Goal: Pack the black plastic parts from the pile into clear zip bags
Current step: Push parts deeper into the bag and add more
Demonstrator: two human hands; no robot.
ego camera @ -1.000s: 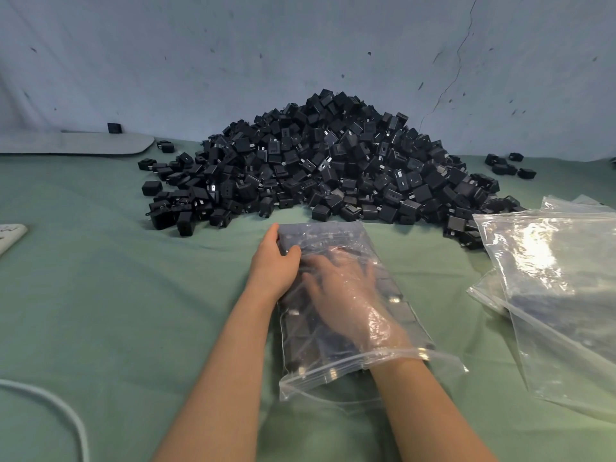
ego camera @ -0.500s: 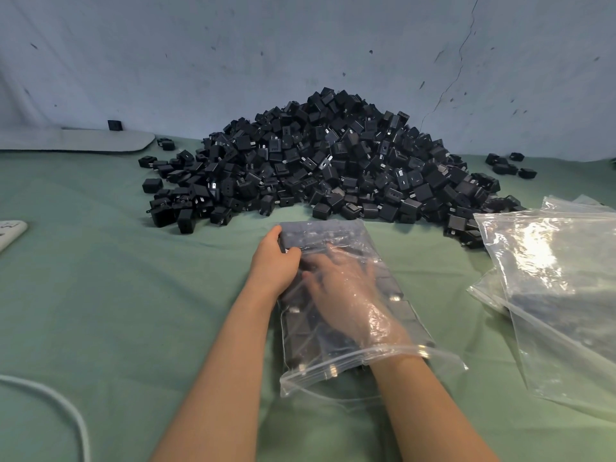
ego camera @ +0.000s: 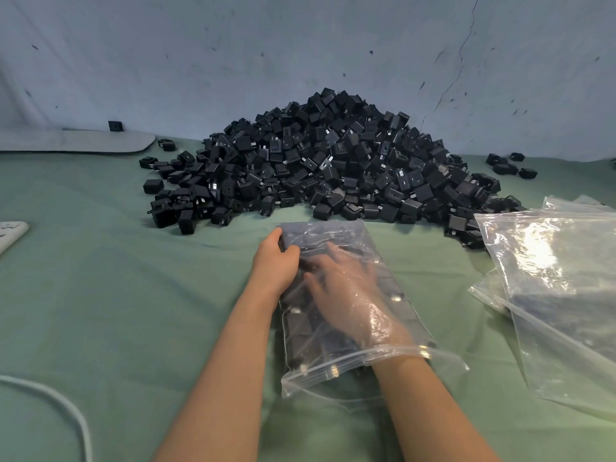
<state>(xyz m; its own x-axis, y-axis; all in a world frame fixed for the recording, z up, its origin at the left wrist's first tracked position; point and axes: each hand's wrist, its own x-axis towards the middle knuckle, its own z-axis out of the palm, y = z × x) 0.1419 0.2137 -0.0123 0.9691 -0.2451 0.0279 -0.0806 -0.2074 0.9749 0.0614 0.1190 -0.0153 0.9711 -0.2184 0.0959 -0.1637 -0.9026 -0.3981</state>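
From the head camera, looking down at a desk (ego camera: 116, 295) draped in green cloth. Dead centre lies a clear zip bag (ego camera: 393, 295), flat on the cloth with its open mouth toward the person and its closed end pointing at the pile (ego camera: 333, 161). Black parts (ego camera: 300, 328) sit in rows inside it.

The left hand (ego camera: 275, 261) is on the bag's left edge near the far corner. Its thumb is laid over the top and the fingers are curled against the side, so it grips the plastic. The right hand (ego camera: 346, 291) is in through the mouth, wrist at the zip strip. Its fingers are stretched forward and fairly flat across the parts, and through the shiny plastic I can't make out any part held between them.

The pile is big and heaped against the pale blue wall (ego camera: 233, 61) just beyond the bag, with a few strays (ego camera: 510, 165) off to the right.

Over on the right, near the pile's edge, a loose stack of clear bags (ego camera: 550, 278) catches the light. At the left edge there's a white object (ego camera: 11, 231), cut off by the frame. A white cable (ego camera: 66, 405) curves through the bottom-left corner, and a flat grey board (ego camera: 76, 141) rests at the back left against the wall.
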